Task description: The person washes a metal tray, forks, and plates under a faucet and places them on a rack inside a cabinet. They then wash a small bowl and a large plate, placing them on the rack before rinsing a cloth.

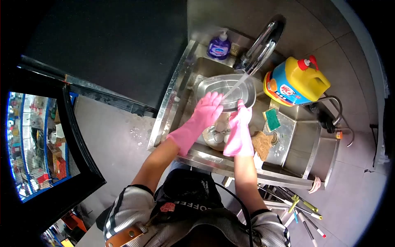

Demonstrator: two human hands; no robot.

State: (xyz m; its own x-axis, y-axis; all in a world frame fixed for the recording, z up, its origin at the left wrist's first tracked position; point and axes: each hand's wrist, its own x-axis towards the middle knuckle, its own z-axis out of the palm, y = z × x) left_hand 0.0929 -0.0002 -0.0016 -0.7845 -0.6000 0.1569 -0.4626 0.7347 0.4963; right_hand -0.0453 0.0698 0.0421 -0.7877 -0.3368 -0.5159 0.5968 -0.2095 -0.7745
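A metal bowl (201,88) is tilted under the running faucet (263,41) in the left sink basin. My left hand (207,110), in a pink rubber glove, lies at the bowl's left front with its fingers stretched out. The other pink glove covers my right hand (240,119), which grips the bowl's near rim, thumb upward. Water streams down into the bowl between my hands. Below them, partly hidden by the gloves, a round container with several pale round things (219,138) sits in the basin.
Behind the sink stand a purple soap bottle (219,47) and a large yellow jug (296,81). A green sponge (272,120) and a brown cloth (261,145) lie on the divider. Long-handled tools (302,210) stand at the lower right. The metal sink edge (205,159) runs before me.
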